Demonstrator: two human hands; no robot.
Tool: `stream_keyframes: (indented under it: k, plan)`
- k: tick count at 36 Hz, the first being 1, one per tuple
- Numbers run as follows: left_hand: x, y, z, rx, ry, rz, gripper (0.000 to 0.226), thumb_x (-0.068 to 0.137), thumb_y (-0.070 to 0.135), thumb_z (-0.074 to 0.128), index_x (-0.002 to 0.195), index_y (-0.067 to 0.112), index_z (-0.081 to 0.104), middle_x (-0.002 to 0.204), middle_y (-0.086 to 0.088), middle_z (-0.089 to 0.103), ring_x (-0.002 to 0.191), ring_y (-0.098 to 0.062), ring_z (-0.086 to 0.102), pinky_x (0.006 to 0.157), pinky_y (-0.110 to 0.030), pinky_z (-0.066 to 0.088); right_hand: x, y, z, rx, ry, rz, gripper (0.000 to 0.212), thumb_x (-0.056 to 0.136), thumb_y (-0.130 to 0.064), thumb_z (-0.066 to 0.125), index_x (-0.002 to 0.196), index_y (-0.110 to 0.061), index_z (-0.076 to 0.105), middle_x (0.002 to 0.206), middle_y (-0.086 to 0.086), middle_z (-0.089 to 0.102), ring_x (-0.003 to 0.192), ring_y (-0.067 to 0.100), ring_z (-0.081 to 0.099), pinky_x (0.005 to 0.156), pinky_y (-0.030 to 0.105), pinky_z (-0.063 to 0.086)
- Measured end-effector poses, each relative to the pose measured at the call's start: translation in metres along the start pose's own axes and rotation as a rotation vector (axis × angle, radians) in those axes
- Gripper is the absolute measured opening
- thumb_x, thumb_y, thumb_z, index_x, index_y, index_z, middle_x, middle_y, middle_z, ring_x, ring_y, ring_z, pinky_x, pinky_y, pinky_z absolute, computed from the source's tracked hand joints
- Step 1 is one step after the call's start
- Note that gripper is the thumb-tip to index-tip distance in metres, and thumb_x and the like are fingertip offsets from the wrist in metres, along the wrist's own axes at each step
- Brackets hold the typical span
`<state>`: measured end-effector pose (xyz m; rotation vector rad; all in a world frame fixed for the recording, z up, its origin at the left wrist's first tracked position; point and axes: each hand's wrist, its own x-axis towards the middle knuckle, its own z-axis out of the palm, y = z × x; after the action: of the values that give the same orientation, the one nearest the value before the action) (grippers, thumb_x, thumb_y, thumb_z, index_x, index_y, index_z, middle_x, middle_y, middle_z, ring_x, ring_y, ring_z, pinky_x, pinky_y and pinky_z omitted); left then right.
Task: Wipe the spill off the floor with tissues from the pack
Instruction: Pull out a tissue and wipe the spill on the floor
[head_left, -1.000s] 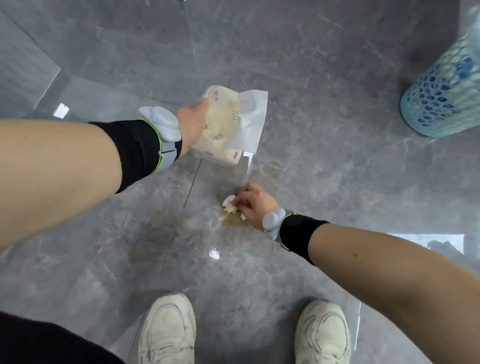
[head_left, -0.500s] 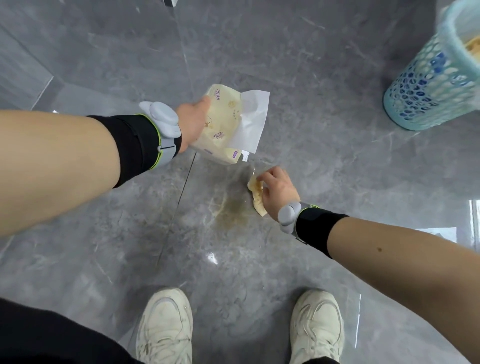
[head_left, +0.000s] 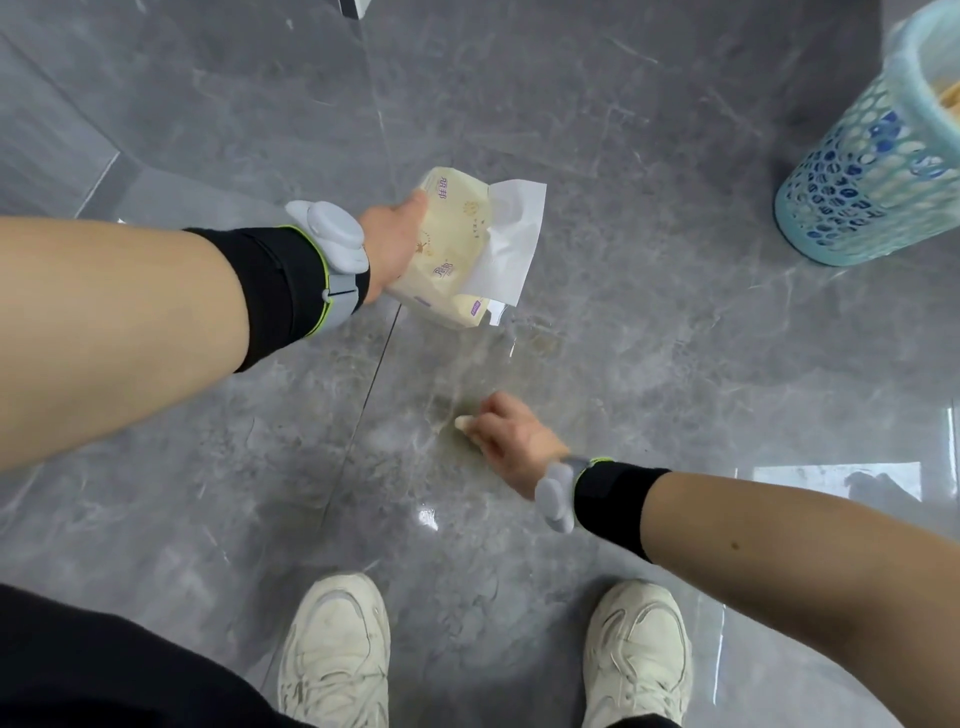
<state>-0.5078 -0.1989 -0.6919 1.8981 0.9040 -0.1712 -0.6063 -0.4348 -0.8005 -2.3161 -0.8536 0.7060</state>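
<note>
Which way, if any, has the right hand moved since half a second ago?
Yes. The right hand has slid the tissue back from near the pack toward the shoes.

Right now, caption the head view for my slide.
Right hand wipes the floor spill with a tissue; left hand holds the pack.

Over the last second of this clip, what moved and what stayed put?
The right hand, gripping the wadded tissue, swept it across the spill: away from the shoes, then back toward them. The yellowish puddle seen earlier is now only a thin smear. The left hand kept its grip on the tissue pack, one sheet still sticking out. The basket stayed put.
</note>
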Motion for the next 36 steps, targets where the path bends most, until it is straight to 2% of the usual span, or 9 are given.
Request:
stream_keyframes:
  k: [4,7,14,18,23,26,29,32,36]
  plan:
    - [0.003,-0.001,0.002,0.003,-0.004,0.006,0.051,0.090,0.061,0.040,0.090,0.016,0.064,0.092,-0.005,0.065,0.097,-0.033,0.067,0.088,-0.039,0.051,-0.010,-0.019,0.048,0.004,-0.065,-0.078,0.023,0.086,-0.054,0.058,0.084,-0.031,0.054,0.086,-0.012,0.051,0.075,-0.003,0.047,0.071,0.023,0.036]
    - [0.005,-0.005,0.003,0.023,-0.004,0.009,0.051,0.090,0.062,0.040,0.091,0.017,0.065,0.092,-0.005,0.065,0.096,-0.033,0.066,0.090,-0.039,0.052,-0.009,-0.024,0.064,0.024,-0.197,-0.134,0.006,0.096,-0.034,0.054,0.093,-0.030,0.053,0.099,-0.003,0.050,0.087,0.009,0.046,0.079,0.029,0.037]
    - [0.010,-0.011,0.002,0.028,0.013,-0.001,0.047,0.090,0.060,0.043,0.083,0.018,0.062,0.078,0.002,0.061,0.080,-0.027,0.059,0.074,-0.031,0.046,0.019,0.000,0.031,-0.155,0.040,-0.145,0.021,0.093,-0.042,0.058,0.096,-0.021,0.060,0.102,0.003,0.053,0.093,0.016,0.049,0.077,0.024,0.035]
    - [0.010,-0.011,0.002,0.014,0.010,0.005,0.044,0.091,0.059,0.044,0.082,0.019,0.061,0.079,0.001,0.062,0.080,-0.027,0.059,0.076,-0.033,0.047,0.042,0.036,-0.013,-0.363,0.210,0.029,0.022,0.090,-0.041,0.060,0.091,-0.019,0.061,0.104,0.008,0.057,0.095,0.026,0.056,0.079,0.032,0.043]
    - [0.010,-0.010,0.004,-0.018,-0.001,0.011,0.043,0.091,0.058,0.046,0.092,0.019,0.064,0.087,0.000,0.065,0.078,-0.025,0.061,0.071,-0.028,0.048,0.058,0.080,-0.065,-0.258,0.291,0.324,0.031,0.090,-0.009,0.056,0.120,-0.015,0.061,0.122,0.017,0.051,0.111,0.033,0.048,0.089,0.041,0.041]
    - [0.008,-0.011,0.001,-0.022,0.011,0.015,0.039,0.092,0.056,0.047,0.085,0.021,0.063,0.074,0.007,0.061,0.067,-0.017,0.058,0.057,-0.022,0.044,0.070,0.080,-0.068,-0.253,0.305,0.378,0.031,0.091,-0.010,0.054,0.121,-0.013,0.060,0.123,0.021,0.048,0.112,0.035,0.047,0.090,0.042,0.041]
    - [0.008,-0.015,-0.004,-0.021,0.001,0.024,0.043,0.094,0.055,0.046,0.087,0.017,0.064,0.082,0.000,0.065,0.075,-0.025,0.062,0.067,-0.027,0.049,0.082,0.063,-0.055,-0.247,0.319,0.347,0.031,0.090,-0.008,0.053,0.121,-0.011,0.058,0.123,0.022,0.047,0.111,0.036,0.048,0.091,0.042,0.044]
    - [0.008,-0.018,-0.008,-0.020,-0.006,0.015,0.047,0.094,0.057,0.044,0.097,0.016,0.067,0.095,-0.005,0.069,0.089,-0.029,0.065,0.082,-0.035,0.054,0.092,0.034,-0.033,-0.261,0.242,0.256,0.021,0.089,-0.007,0.055,0.107,-0.013,0.063,0.111,0.017,0.051,0.100,0.030,0.049,0.081,0.033,0.044]
    - [0.010,-0.020,-0.013,-0.008,0.013,0.008,0.045,0.094,0.058,0.043,0.094,0.019,0.065,0.089,0.000,0.066,0.083,-0.027,0.062,0.074,-0.030,0.049,0.084,-0.006,0.013,-0.255,0.195,0.045,0.019,0.090,-0.039,0.056,0.079,-0.024,0.051,0.094,0.001,0.054,0.080,0.018,0.051,0.067,0.025,0.036]
